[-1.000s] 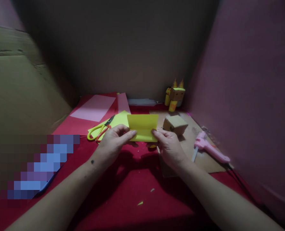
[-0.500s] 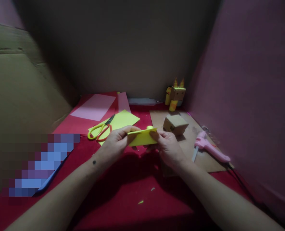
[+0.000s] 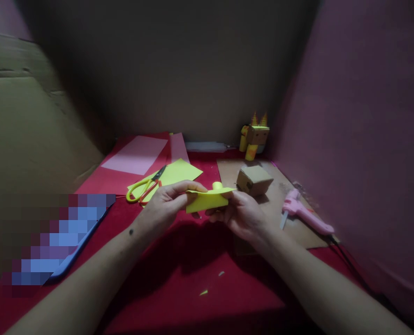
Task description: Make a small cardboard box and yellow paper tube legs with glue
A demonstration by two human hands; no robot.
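Note:
A small piece of yellow paper (image 3: 207, 202) is held up between both hands over the red cloth. My left hand (image 3: 170, 197) pinches its left end, thumb in front and fingers behind. At its right end, my right hand (image 3: 243, 211) grips the paper, with some fingers curled beneath. Just behind the paper's top edge shows a small yellow roll (image 3: 217, 185); whether it is held or stands on the cloth I cannot tell. Beside my left hand lie scissors (image 3: 145, 186) with yellow and red handles, on a yellow sheet (image 3: 184, 171).
Right of my hands, a small cardboard box (image 3: 254, 180) and a pink glue gun (image 3: 306, 211) rest on a cardboard sheet (image 3: 273, 232). A cardboard animal figure (image 3: 257, 136) stands behind. Red and pink sheets (image 3: 137, 156) lie back left. A blurred-out blue-edged object (image 3: 70, 246) is at left.
The paper's right end has bent, its upper edge now reaching farther right over my right fingers. My left fingers have slid slightly right along the top edge.

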